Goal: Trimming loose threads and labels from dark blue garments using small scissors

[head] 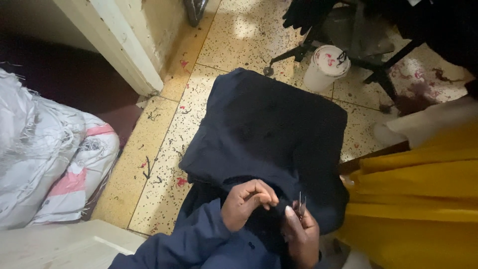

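A dark navy garment [271, 134] lies spread over my lap and hangs toward the floor. My left hand [246, 201] pinches a fold of the navy cloth with curled fingers. Close beside it, my right hand [301, 234] grips a small thin metal tool, a needle or small snips [300, 204], with its points sticking up at the cloth's edge. The two hands nearly touch. My sleeves are navy too.
A white lidded bucket [326, 67] stands under a black chair base [371, 69]. Yellow fabric [418, 199] is piled at my right. A torn white and pink woven sack [50, 159] sits at left by a door frame [112, 45]. Thread scraps litter the speckled floor.
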